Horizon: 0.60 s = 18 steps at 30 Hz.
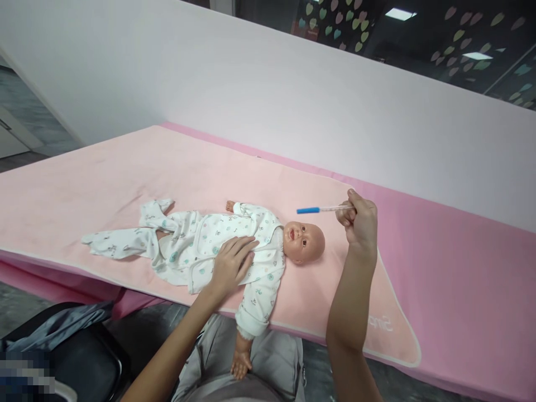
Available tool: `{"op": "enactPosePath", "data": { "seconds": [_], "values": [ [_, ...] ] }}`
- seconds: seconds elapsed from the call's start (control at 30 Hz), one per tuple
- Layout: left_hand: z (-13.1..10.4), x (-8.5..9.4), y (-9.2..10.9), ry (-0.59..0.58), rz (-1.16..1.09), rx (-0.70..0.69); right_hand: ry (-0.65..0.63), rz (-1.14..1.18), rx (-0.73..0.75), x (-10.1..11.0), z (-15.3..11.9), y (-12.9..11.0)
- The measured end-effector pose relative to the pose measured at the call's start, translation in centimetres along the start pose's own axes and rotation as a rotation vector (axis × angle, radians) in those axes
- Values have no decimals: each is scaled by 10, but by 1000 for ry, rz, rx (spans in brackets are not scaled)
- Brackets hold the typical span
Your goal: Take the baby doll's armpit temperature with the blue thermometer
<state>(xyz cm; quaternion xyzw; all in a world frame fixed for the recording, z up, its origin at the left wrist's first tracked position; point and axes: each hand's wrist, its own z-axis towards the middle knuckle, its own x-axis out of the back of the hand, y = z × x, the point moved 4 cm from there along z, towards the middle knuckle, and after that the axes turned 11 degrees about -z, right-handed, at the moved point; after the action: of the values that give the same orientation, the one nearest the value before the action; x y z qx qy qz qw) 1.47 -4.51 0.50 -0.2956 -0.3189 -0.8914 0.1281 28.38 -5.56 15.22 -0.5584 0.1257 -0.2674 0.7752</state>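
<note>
A baby doll [304, 243] lies on its back on the pink mat, its head to the right. It wears a white printed baby outfit [262, 234]. My left hand [232, 262] rests flat on the doll's chest, fingers stretched out and holding nothing. Above and to the right of the doll's head, my right hand [358, 215] is closed on a thin thermometer [309, 210]. Its blue end points left and the clear stem runs into my fingers. One doll arm hangs over the near edge of the table towards my lap.
The light pink mat [113, 162] covers much of the table, over a darker pink cloth [439, 268]. A white wall [251, 95] stands behind, with a window above it. At lower left is a black chair [87, 357] with a grey cloth on it.
</note>
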Motion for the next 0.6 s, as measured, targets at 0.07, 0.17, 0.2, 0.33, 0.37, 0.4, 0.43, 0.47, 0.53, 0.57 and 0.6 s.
{"op": "enactPosePath", "data": {
  "seconds": [0.07,0.17,0.2,0.33,0.37,0.4,0.43,0.47,0.53,0.57,0.6],
  "values": [
    [0,0,0,-2,1,-4,-22,16,-5,-1,0,0],
    [0,1,1,-3,8,-7,-24,42,-22,0,0,0],
    [1,1,1,-4,10,-7,-24,51,-24,0,-1,0],
    [1,1,1,-7,6,-5,-52,58,-28,0,-3,-2],
    [0,1,1,-6,3,-4,-69,55,-33,0,-3,-2],
    [0,1,1,-6,1,-3,-78,48,-39,-1,-3,-2],
    [0,1,1,-6,-1,-2,-73,36,-40,-1,-4,-3],
    [1,1,1,-7,-1,-1,-58,23,-38,-1,-4,-3],
    [1,1,1,-9,-2,0,-44,9,-42,-1,-4,-2],
    [1,1,1,-9,-1,0,-47,6,-45,-1,-4,-2],
    [1,1,1,-7,0,-1,-47,1,-45,-1,-4,-2]
  ]
}}
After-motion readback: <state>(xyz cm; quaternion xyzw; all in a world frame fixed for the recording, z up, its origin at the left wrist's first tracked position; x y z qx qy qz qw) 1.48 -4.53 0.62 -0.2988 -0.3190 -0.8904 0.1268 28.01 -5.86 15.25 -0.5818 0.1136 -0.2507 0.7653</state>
